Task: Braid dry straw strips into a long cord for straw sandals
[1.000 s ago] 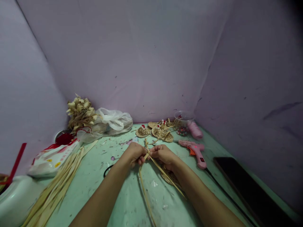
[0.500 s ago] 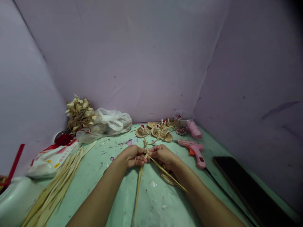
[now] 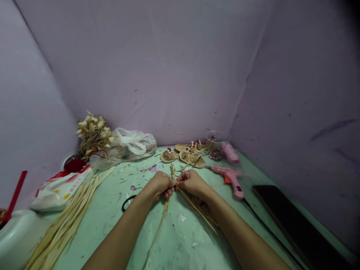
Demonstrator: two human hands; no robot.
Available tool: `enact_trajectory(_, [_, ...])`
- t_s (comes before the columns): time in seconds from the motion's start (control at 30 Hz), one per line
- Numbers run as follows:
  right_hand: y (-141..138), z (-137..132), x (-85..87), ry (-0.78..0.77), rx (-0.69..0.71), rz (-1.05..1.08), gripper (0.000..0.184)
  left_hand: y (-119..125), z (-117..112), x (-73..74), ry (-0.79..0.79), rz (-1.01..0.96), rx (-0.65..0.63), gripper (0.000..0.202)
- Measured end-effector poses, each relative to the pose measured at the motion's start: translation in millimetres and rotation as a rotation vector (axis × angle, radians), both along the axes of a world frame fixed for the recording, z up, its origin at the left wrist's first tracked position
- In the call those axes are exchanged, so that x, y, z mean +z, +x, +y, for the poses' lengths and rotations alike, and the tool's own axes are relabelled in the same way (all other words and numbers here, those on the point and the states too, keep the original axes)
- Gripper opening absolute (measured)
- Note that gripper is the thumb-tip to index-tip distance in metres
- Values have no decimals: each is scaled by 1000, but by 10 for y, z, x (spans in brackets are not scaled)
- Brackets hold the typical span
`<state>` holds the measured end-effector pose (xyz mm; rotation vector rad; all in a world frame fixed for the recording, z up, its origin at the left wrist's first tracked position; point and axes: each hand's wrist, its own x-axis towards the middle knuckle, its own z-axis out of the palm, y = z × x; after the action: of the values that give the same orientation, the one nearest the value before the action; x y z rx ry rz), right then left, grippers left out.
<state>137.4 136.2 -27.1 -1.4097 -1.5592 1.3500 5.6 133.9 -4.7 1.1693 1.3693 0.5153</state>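
My left hand point(image 3: 160, 184) and my right hand point(image 3: 192, 182) meet over the middle of the green table point(image 3: 174, 240), both pinched on thin straw strips point(image 3: 161, 219). A short twisted end of the straw sticks up between the fingertips. Two long strips trail from the hands toward me, one to the lower left, one to the lower right. Under my right wrist lies a small woven straw piece point(image 3: 201, 207), partly hidden.
A bundle of straw strips point(image 3: 60, 230) lies at left beside a red-and-white bag point(image 3: 57, 189), dried husks point(image 3: 94, 135) and a plastic bag point(image 3: 135, 144). Woven straw slippers point(image 3: 187, 155), a bead cup point(image 3: 216, 144), a pink spool point(image 3: 230, 153), a pink glue gun point(image 3: 232, 180) and a dark phone point(image 3: 289, 219) sit right.
The strip hanging from my left hand has swung further to the left. Both hands stay together at the same spot, fingers shifting slightly on the straw.
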Motion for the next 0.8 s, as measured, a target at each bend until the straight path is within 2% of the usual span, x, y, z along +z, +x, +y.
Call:
enact_trajectory(0.17, [-1,-4,10,160,-48,-278,10,52,-38,58,85,146,6,16])
enact_trajectory(0.33, [1,-108,196,275,-101,-507,10,85,-62,87,140,159,52,14])
enact_trajectory(0.47, [-59,-223,345,367,15,-633,11,118,-85,113,92,212,93,18])
enact_trajectory(0.63, [-126,-319,380,492,116,-782,14,48,-31,40,52,108,49,14])
enact_trajectory(0.73, [-86,-320,391,542,161,-778,13,-35,15,2,59,56,-20,10])
enact_trajectory(0.8, [-22,-286,413,511,179,-704,11,-80,33,1,55,42,-47,8])
